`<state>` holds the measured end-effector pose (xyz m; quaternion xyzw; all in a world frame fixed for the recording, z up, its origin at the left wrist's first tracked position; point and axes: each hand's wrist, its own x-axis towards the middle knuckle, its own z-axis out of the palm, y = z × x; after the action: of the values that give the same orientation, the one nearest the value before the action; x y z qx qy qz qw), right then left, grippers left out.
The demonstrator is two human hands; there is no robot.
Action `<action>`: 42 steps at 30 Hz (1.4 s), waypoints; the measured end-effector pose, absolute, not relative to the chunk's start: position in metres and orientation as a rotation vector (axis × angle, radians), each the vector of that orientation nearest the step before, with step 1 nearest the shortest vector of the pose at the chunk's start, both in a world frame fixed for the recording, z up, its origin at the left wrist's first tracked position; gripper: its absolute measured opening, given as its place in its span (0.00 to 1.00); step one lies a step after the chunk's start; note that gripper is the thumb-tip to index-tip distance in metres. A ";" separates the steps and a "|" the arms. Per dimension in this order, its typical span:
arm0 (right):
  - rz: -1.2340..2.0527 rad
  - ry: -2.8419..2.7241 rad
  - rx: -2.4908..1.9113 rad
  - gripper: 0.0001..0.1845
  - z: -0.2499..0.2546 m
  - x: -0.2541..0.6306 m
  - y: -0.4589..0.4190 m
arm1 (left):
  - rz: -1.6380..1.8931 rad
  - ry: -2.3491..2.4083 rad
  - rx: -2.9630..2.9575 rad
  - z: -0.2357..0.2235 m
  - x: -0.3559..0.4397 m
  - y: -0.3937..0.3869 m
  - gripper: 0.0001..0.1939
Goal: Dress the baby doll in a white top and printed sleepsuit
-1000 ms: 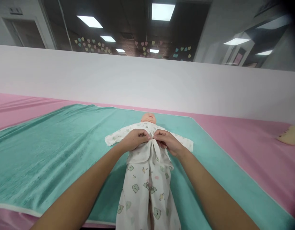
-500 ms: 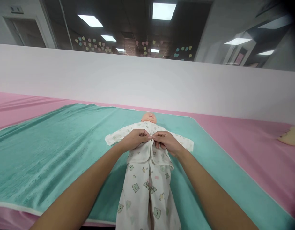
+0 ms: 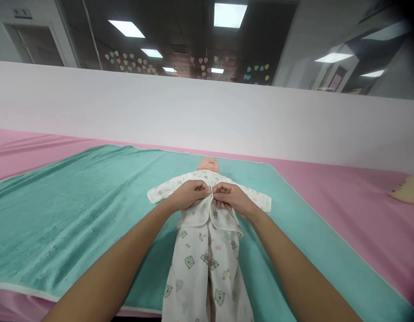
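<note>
A baby doll (image 3: 208,165) lies on its back on a teal towel (image 3: 75,210), head away from me. It wears a white jacket (image 3: 196,214) and trousers (image 3: 207,273) printed with small bears. My left hand (image 3: 188,194) and my right hand (image 3: 231,200) meet over the doll's chest. Both are closed in a pinch on the jacket's front edges, where the two flaps come together. What sits between the fingertips is too small to make out.
The towel lies on a pink sheet (image 3: 361,210) that covers the surface. A white partition (image 3: 207,116) runs along the far side. A pale yellow object (image 3: 408,190) lies at the right edge.
The jacket's right flap, which stood open with a tie hanging down, now lies closed against the left flap. My hands stay pinched at the chest.
</note>
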<state>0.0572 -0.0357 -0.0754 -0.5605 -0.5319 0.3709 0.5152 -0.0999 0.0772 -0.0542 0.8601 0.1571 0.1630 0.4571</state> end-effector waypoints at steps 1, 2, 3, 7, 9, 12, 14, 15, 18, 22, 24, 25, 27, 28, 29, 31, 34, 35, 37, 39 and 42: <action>0.888 -1.275 -1.345 0.16 -0.075 0.056 -0.036 | 0.413 0.382 2.135 -0.055 -0.099 0.078 0.17; 0.887 -1.272 -1.344 0.17 -0.075 0.056 -0.036 | 0.429 0.379 2.151 -0.055 -0.098 0.078 0.17; 0.889 -1.271 -1.345 0.17 -0.075 0.054 -0.036 | 0.445 0.378 2.165 -0.056 -0.098 0.078 0.17; 0.831 -1.264 -1.379 0.14 -0.074 0.048 -0.037 | 0.462 0.390 2.185 -0.056 -0.096 0.079 0.17; 0.767 -1.259 -1.397 0.13 -0.074 0.045 -0.037 | 0.461 0.406 2.171 -0.056 -0.096 0.079 0.17; 0.668 -1.251 -1.427 0.12 -0.075 0.040 -0.038 | 0.459 0.438 2.158 -0.056 -0.097 0.079 0.17; 0.623 -1.234 -1.453 0.13 -0.077 0.038 -0.038 | 0.457 0.460 2.170 -0.058 -0.096 0.081 0.17; 0.610 -1.225 -1.463 0.14 -0.079 0.037 -0.037 | 0.463 0.469 2.181 -0.059 -0.096 0.082 0.18; 0.589 -1.204 -1.463 0.15 -0.082 0.036 -0.036 | 0.512 0.472 2.219 -0.061 -0.095 0.083 0.17; 0.553 -1.195 -1.464 0.16 -0.084 0.034 -0.037 | 0.520 0.437 2.252 -0.056 -0.098 0.081 0.17; 0.501 -1.207 -1.492 0.16 -0.084 0.033 -0.037 | 0.500 0.414 2.259 -0.053 -0.100 0.078 0.17; 0.470 -1.218 -1.510 0.15 -0.084 0.033 -0.038 | 0.492 0.406 2.262 -0.051 -0.100 0.077 0.17; 0.419 -1.249 -1.545 0.15 -0.083 0.033 -0.038 | 0.501 0.407 2.277 -0.050 -0.101 0.076 0.15; 0.400 -1.262 -1.561 0.15 -0.083 0.033 -0.038 | 0.512 0.415 2.289 -0.051 -0.101 0.076 0.15; 0.384 -1.271 -1.574 0.15 -0.083 0.033 -0.037 | 0.525 0.423 2.302 -0.052 -0.100 0.077 0.14; 0.373 -1.282 -1.587 0.15 -0.083 0.033 -0.037 | 0.552 0.424 2.327 -0.054 -0.100 0.078 0.12; 0.397 -1.279 -1.577 0.15 -0.082 0.033 -0.037 | 0.552 0.400 2.332 -0.057 -0.099 0.081 0.10; 0.407 -1.275 -1.569 0.15 -0.082 0.032 -0.038 | 0.543 0.396 2.324 -0.058 -0.099 0.082 0.09; 0.415 -1.263 -1.555 0.15 -0.082 0.032 -0.037 | 0.524 0.406 2.283 -0.060 -0.098 0.083 0.08; 0.424 -1.252 -1.546 0.14 -0.083 0.031 -0.037 | 0.514 0.423 2.224 -0.061 -0.098 0.083 0.09; 0.454 -1.242 -1.542 0.12 -0.084 0.032 -0.037 | 0.520 0.432 2.145 -0.061 -0.099 0.082 0.09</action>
<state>0.0321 -0.0365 -0.0837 -0.6452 -0.5196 0.1900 0.5269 -0.0990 0.0816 -0.0605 0.8602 0.1734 0.2084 0.4318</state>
